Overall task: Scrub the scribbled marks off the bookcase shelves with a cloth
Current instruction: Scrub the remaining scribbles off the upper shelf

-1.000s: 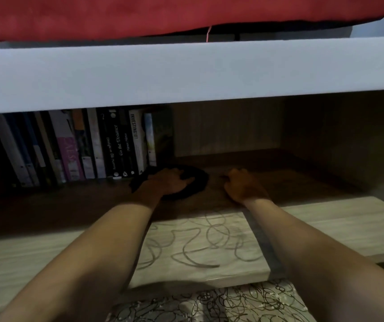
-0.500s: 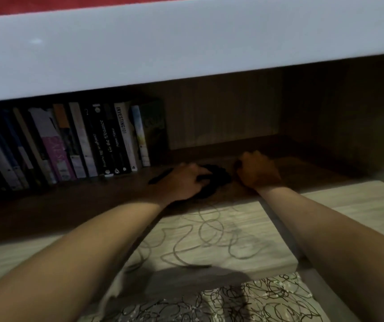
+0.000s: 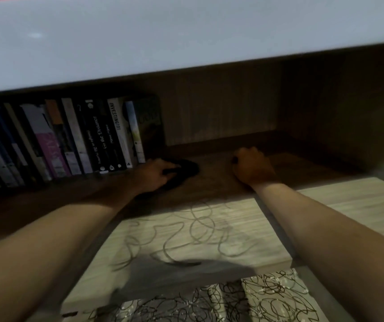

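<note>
At the far left, books stand in a row at the back of the shelf, spines out, the last one just behind the cloth. The left hand lies palm-down on the dark cloth, fingers curled over it and pressing it flat to the shaded wood deep in the shelf. The cloth sits close to the bottom of the last book, so I'd keep the strokes short there and pull them toward the front edge rather than sideways, or the books may get nudged.

Toward the middle, nearer the front edge, the scribbles loop across the pale, lit part of the shelf, well forward of the cloth and not touched by it. From where things lie, that patch looks like the main work left; whether marks also run under the shadow at the back I cannot tell, it is too dark. A good way would be to drag the cloth forward with firm, even pressure and work the lines in small circles.

Further right, the right hand rests on the shelf apart from the cloth, fingers curled under in a loose fist and holding nothing, seemingly bracing. Leaning on it should let the left hand press harder.

Below the front edge, a lower surface is also scribbled.
</note>
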